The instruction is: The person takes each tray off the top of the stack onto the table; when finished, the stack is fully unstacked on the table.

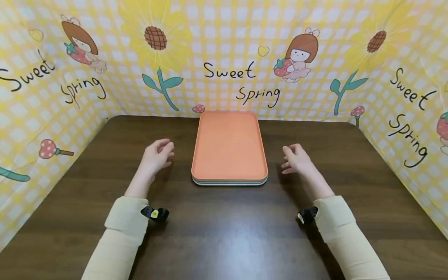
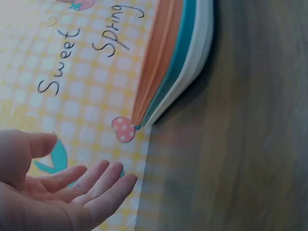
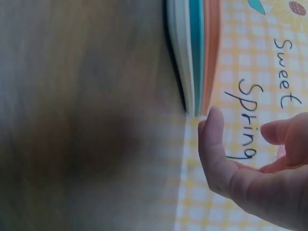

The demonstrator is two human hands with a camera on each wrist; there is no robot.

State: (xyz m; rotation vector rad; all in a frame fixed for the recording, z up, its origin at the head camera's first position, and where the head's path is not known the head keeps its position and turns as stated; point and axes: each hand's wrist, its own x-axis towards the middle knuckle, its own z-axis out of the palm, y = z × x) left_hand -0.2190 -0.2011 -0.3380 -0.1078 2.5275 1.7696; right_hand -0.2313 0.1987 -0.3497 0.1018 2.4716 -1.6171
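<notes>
A stack of rectangular trays with rounded corners lies on the table, its top an orange tray [image 1: 229,146]. Under the orange, the left wrist view shows a teal tray [image 2: 179,45] and a white tray [image 2: 199,53] at the bottom. To the left of the stack, my left hand [image 1: 157,155] hovers apart from it, fingers loosely bent and holding nothing. On the other side, my right hand [image 1: 296,158] is likewise held off the stack, its fingers relaxed and slightly curled around nothing.
The dark brown wooden table [image 1: 224,225] carries the stack near its far edge. Yellow checked cloth [image 1: 224,46] with flowers and lettering hangs behind and along both sides. A black wrist strap [image 1: 155,214] sits at the left sleeve, and another strap [image 1: 308,215] at the right.
</notes>
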